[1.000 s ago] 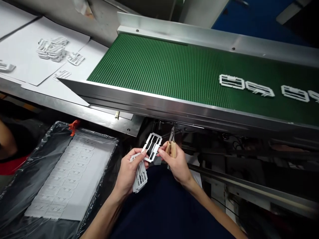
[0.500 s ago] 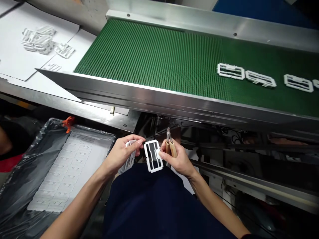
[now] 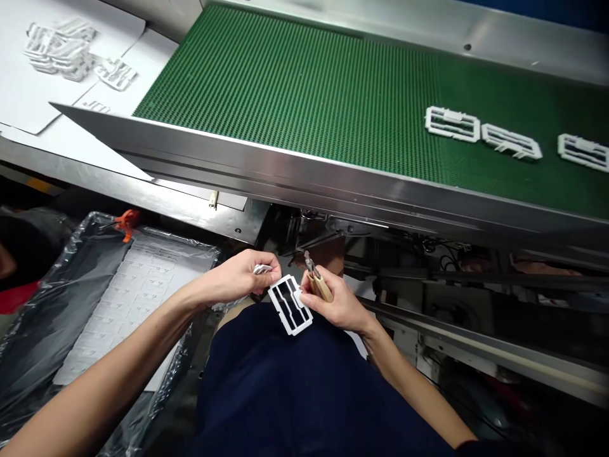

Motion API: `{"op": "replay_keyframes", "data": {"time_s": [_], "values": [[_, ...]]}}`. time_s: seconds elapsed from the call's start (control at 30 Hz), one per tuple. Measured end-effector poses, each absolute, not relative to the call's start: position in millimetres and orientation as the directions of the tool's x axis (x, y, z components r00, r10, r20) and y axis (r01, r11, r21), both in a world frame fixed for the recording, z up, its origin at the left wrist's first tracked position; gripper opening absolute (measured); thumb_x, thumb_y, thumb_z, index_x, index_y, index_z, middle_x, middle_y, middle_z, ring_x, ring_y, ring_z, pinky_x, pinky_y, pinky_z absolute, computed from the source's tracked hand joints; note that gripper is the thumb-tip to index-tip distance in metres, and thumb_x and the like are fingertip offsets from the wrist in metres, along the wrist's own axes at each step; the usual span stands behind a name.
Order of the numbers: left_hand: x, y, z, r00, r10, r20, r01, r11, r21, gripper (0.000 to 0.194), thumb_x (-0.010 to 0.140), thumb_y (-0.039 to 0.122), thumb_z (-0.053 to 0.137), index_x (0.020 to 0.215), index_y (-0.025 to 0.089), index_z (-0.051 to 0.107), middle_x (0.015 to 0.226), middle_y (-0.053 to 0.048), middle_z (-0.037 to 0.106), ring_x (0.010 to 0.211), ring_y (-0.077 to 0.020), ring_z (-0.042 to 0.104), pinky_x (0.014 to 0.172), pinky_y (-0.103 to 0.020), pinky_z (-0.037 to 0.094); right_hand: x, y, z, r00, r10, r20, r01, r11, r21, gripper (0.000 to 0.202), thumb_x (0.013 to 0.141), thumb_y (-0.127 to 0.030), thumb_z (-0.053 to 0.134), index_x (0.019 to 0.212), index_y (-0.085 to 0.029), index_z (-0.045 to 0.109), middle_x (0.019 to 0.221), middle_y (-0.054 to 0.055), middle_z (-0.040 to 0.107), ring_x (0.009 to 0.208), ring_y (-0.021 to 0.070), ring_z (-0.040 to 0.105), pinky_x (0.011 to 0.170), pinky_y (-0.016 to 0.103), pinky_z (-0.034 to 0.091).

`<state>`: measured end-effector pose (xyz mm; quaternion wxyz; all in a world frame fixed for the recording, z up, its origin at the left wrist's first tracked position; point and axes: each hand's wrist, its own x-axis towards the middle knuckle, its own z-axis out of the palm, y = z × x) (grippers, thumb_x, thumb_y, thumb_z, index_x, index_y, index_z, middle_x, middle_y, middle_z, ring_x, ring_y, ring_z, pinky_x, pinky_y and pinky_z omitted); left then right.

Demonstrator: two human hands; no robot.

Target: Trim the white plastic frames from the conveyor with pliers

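Note:
My left hand [image 3: 250, 277] is closed around other white plastic frames [image 3: 263, 269], mostly hidden by its fingers. Its thumb is at the upper left corner of a slotted white plastic frame [image 3: 290, 306], which hangs tilted over my lap. The right edge of that frame is pinched between the thumb and fingers of my right hand [image 3: 335, 301]. In the same hand lies a pair of cutting pliers [image 3: 320, 284] with beige handles, its metal jaws pointing up and seemingly closed.
A green conveyor belt [image 3: 295, 89] with more white frames [image 3: 451, 124] runs behind a metal side rail [image 3: 285, 162]. White parts are piled [image 3: 61, 47] on paper at upper left. A plastic-lined bin [image 3: 28, 355] with an orange clamp [image 3: 126, 223] stands at left.
My left hand has come to the front frame's upper corner, and the frame has tilted further. The pliers lean more to the left. The belt sits higher in view.

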<state>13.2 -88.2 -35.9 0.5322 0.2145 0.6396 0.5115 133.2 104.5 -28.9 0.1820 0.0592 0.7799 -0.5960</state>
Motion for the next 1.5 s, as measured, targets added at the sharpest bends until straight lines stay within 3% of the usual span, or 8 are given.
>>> {"op": "replay_keyframes", "data": {"time_s": [0.2, 0.4, 0.5, 0.57, 0.67, 0.77, 1.0, 1.5], "values": [[25, -87, -35, -0.463, 0.847, -0.261, -0.105, 0.24, 0.965, 0.02, 0.084, 0.035, 0.051, 0.079, 0.017, 0.058, 0.086, -0.005, 0.058, 0.072, -0.018, 0.052, 0.064, -0.027, 0.04, 138, 99, -39, -0.902, -0.202, -0.381, 0.35, 0.176, -0.92, 0.015, 0.079, -0.026, 0.058, 0.085, -0.019, 0.047, 0.075, -0.003, 0.045, 0.066, 0.0101, 0.042, 0.063, 0.024, 0.038], [50, -101, -40, -0.44, 0.858, -0.267, -0.292, 0.145, 0.945, 0.021, 0.085, 0.034, 0.052, 0.075, 0.016, 0.056, 0.078, -0.006, 0.059, 0.074, -0.0199, 0.053, 0.068, -0.03, 0.042, 151, 88, -52, -0.863, -0.305, -0.403, 0.412, 0.037, -0.91, 0.022, 0.076, -0.032, 0.062, 0.085, -0.019, 0.047, 0.075, -0.003, 0.046, 0.066, 0.0098, 0.042, 0.062, 0.023, 0.038], [61, -111, -34, -0.458, 0.848, -0.267, -0.215, 0.186, 0.959, 0.021, 0.088, 0.033, 0.048, 0.075, 0.017, 0.054, 0.08, -0.005, 0.058, 0.073, -0.0182, 0.052, 0.068, -0.029, 0.041, 152, 88, -40, -0.839, -0.336, -0.429, 0.396, 0.164, -0.903, 0.016, 0.079, -0.029, 0.058, 0.087, -0.019, 0.048, 0.078, -0.002, 0.051, 0.068, 0.0104, 0.048, 0.064, 0.023, 0.04], [66, -116, -29, -0.487, 0.827, -0.281, -0.14, 0.244, 0.96, 0.022, 0.089, 0.032, 0.046, 0.075, 0.017, 0.053, 0.08, -0.004, 0.057, 0.072, -0.0173, 0.051, 0.068, -0.028, 0.04, 149, 94, -23, -0.835, -0.337, -0.435, 0.311, 0.363, -0.878, 0.015, 0.08, -0.024, 0.055, 0.093, -0.02, 0.05, 0.084, 0.0, 0.056, 0.074, 0.0123, 0.052, 0.069, 0.025, 0.041], [72, -117, -23, -0.528, 0.789, -0.313, -0.052, 0.338, 0.94, 0.02, 0.09, 0.029, 0.043, 0.075, 0.018, 0.051, 0.077, -0.002, 0.056, 0.071, -0.0168, 0.051, 0.066, -0.028, 0.039, 142, 109, 5, -0.823, -0.346, -0.45, 0.109, 0.681, -0.724, 0.021, 0.079, -0.018, 0.052, 0.099, -0.02, 0.052, 0.091, 0.002, 0.059, 0.082, 0.0157, 0.053, 0.075, 0.028, 0.04], [75, -113, -21, -0.558, 0.766, -0.319, 0.004, 0.387, 0.922, 0.019, 0.089, 0.025, 0.042, 0.073, 0.018, 0.048, 0.074, -0.001, 0.055, 0.067, -0.0159, 0.049, 0.063, -0.027, 0.037, 135, 121, 28, -0.762, -0.393, -0.515, -0.043, 0.824, -0.566, 0.021, 0.077, -0.018, 0.051, 0.098, -0.021, 0.054, 0.089, 0.003, 0.057, 0.08, 0.017, 0.053, 0.072, 0.029, 0.039], [78, -111, -17, -0.564, 0.773, -0.29, 0.077, 0.399, 0.914, 0.016, 0.087, 0.02, 0.042, 0.073, 0.019, 0.049, 0.069, 0.002, 0.052, 0.063, -0.0139, 0.047, 0.058, -0.025, 0.035, 119, 116, 47, -0.677, -0.445, -0.586, -0.251, 0.888, -0.384, 0.021, 0.071, -0.018, 0.051, 0.092, -0.02, 0.053, 0.079, 0.003, 0.055, 0.07, 0.0173, 0.05, 0.063, 0.028, 0.035], [79, -104, -11, -0.562, 0.786, -0.259, 0.146, 0.402, 0.904, 0.015, 0.085, 0.016, 0.041, 0.072, 0.019, 0.048, 0.067, 0.002, 0.049, 0.06, -0.0131, 0.044, 0.056, -0.025, 0.033, 105, 113, 65, -0.622, -0.479, -0.619, -0.37, 0.877, -0.307, 0.01, 0.069, -0.02, 0.054, 0.08, -0.02, 0.053, 0.073, 0.005, 0.054, 0.067, 0.0195, 0.053, 0.057, 0.028, 0.034]]}}
